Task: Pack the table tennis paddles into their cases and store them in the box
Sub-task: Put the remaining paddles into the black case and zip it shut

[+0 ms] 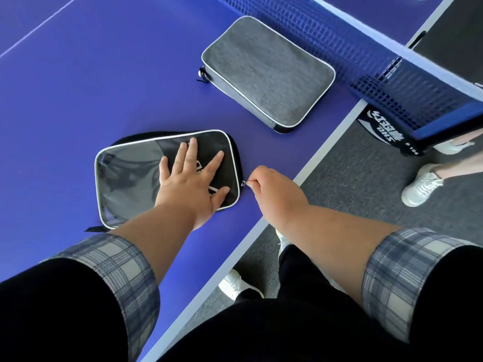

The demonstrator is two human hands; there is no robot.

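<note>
Pressing glossy black case (125, 178), left hand (192, 178) fingers spread flat; right hand (274, 189) fingers pinch metal zipper pull (244, 182).

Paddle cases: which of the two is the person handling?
The black glossy case nearest the person: left hand presses flat on it, right hand pinches its zipper pull. The grey fabric case by the net lies untouched.

left hand (192, 178): flat, fingers spread (palm down) | right hand (271, 189): curled, pinching zipper pull (244, 182)

A black-and-grey case (125, 178), white-piped, lies flat — the grey case (266, 71) lies flat beyond it, closed.
</note>
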